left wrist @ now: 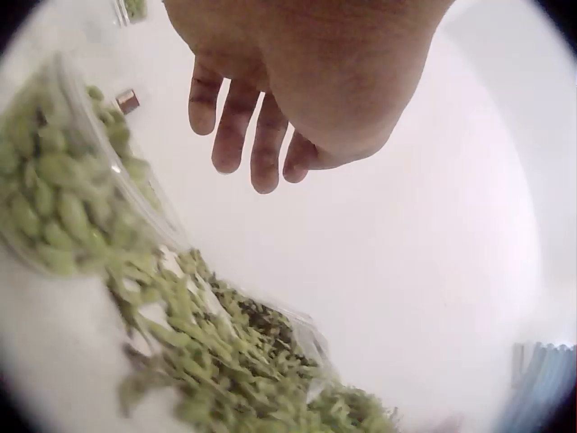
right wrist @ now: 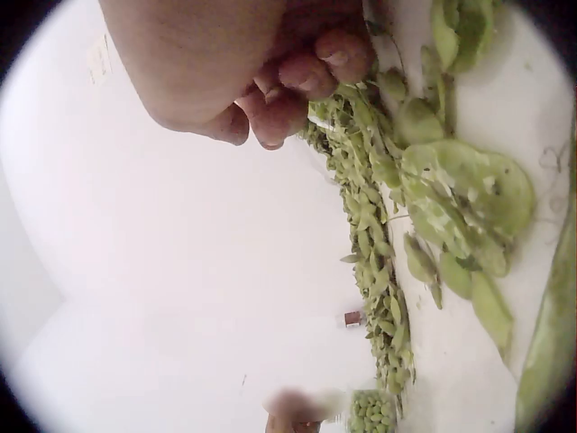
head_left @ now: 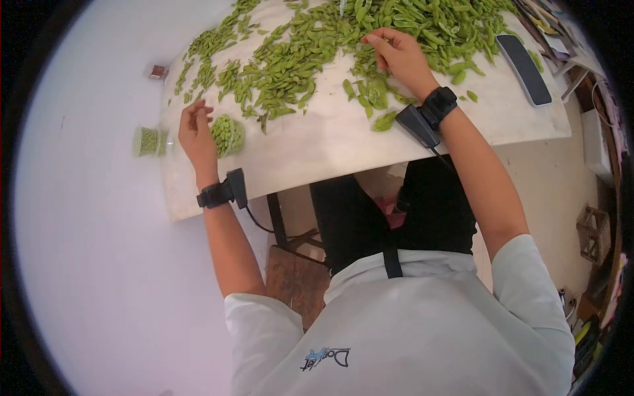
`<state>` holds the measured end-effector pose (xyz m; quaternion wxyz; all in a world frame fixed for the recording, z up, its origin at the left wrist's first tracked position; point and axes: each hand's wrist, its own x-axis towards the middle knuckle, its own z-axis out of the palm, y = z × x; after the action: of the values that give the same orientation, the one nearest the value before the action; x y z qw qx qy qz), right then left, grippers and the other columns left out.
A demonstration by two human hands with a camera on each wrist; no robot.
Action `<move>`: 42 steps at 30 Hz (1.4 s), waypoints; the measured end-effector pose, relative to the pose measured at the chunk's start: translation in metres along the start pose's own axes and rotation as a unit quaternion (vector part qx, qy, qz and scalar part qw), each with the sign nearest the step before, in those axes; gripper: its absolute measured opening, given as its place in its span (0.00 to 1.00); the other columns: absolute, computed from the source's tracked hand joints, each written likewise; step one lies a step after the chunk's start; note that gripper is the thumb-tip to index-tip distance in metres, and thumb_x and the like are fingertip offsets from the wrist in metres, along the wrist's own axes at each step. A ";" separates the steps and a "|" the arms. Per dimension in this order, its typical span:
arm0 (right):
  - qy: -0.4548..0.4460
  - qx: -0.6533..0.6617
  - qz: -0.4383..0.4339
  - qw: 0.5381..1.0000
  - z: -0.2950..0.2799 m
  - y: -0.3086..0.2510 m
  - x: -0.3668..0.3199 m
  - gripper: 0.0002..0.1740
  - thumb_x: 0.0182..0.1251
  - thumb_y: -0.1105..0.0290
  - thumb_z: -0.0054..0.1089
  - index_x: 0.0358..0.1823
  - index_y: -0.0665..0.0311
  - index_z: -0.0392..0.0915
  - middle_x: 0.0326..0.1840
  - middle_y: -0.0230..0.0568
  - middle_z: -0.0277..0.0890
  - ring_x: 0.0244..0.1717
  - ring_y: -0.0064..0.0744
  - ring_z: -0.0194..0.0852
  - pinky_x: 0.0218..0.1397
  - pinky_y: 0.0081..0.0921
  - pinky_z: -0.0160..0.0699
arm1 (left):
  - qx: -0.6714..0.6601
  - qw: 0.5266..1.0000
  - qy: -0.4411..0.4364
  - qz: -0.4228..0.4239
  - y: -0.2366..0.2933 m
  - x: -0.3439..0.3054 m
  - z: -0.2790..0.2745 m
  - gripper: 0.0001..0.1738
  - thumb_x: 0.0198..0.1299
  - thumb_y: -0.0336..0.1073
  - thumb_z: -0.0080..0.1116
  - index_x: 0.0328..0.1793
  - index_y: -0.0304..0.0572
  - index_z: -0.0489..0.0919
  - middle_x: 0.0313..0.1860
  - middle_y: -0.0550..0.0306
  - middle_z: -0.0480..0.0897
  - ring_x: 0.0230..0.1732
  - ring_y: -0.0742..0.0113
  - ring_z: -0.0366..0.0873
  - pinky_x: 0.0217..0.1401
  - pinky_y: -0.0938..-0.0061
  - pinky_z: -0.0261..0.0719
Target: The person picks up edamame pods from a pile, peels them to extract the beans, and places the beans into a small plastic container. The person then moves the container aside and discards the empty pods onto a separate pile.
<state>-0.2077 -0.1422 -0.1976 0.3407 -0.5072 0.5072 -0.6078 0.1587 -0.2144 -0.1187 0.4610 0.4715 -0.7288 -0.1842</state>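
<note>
My left hand (head_left: 196, 129) is beside a clear tub of shelled green beans (head_left: 228, 136), its fingers loosely bent. In the left wrist view those fingers (left wrist: 239, 135) hang apart with nothing between them, and the tub (left wrist: 72, 180) stands at the left. Over the near edge of the big pile of green pods (head_left: 422, 30) is my right hand (head_left: 403, 58). Its fingers (right wrist: 311, 77) are curled toward the thumb in the right wrist view; I cannot tell whether they pinch anything. Split pods (right wrist: 469, 189) lie on the table beneath it.
More pods (head_left: 277, 79) spread across the white tabletop (head_left: 317, 142). A phone (head_left: 524, 69) lies near the right edge. Past the left edge show a second container of green beans (head_left: 149, 142) and a small jar with a reddish-brown label (head_left: 156, 71). A wooden stool (head_left: 294, 280) is below.
</note>
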 end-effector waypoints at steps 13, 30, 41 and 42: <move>-0.013 0.092 0.005 0.996 -0.007 -0.004 -0.003 0.14 0.63 0.73 0.41 0.41 0.68 0.78 0.20 0.29 0.69 0.23 0.18 0.63 0.29 0.17 0.65 | 0.201 0.965 -0.157 0.058 0.033 0.027 0.115 0.13 0.56 0.34 0.55 0.47 0.43 0.82 0.42 0.52 0.84 0.38 0.57 0.81 0.43 0.68 0.77; 0.009 0.046 -0.012 0.999 0.001 0.002 0.002 0.13 0.69 0.66 0.50 0.44 0.68 0.78 0.19 0.28 0.69 0.21 0.16 0.65 0.26 0.18 0.67 | 0.143 0.961 -0.212 0.103 0.043 0.041 0.148 0.16 0.57 0.33 0.57 0.52 0.47 0.80 0.46 0.51 0.84 0.42 0.58 0.80 0.47 0.67 0.77; 0.019 0.020 -0.004 1.000 0.002 -0.003 -0.001 0.12 0.72 0.67 0.47 0.44 0.67 0.77 0.17 0.27 0.64 0.20 0.15 0.61 0.25 0.18 0.64 | 0.171 0.968 -0.155 0.095 0.022 0.042 0.137 0.18 0.55 0.38 0.61 0.54 0.50 0.80 0.46 0.53 0.83 0.45 0.56 0.81 0.50 0.65 0.77; 0.018 0.023 -0.005 1.000 0.002 -0.003 -0.001 0.12 0.72 0.67 0.47 0.44 0.66 0.77 0.17 0.27 0.64 0.20 0.15 0.61 0.25 0.18 0.64 | 0.169 0.971 -0.157 0.064 0.023 0.042 0.136 0.17 0.55 0.39 0.62 0.52 0.49 0.81 0.44 0.54 0.84 0.44 0.56 0.81 0.49 0.66 0.77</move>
<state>-0.2052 -0.1409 -0.1951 0.3400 -0.4907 0.4970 -0.6297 0.0260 -0.2617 -0.1511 0.2657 0.4599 -0.8414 -0.0999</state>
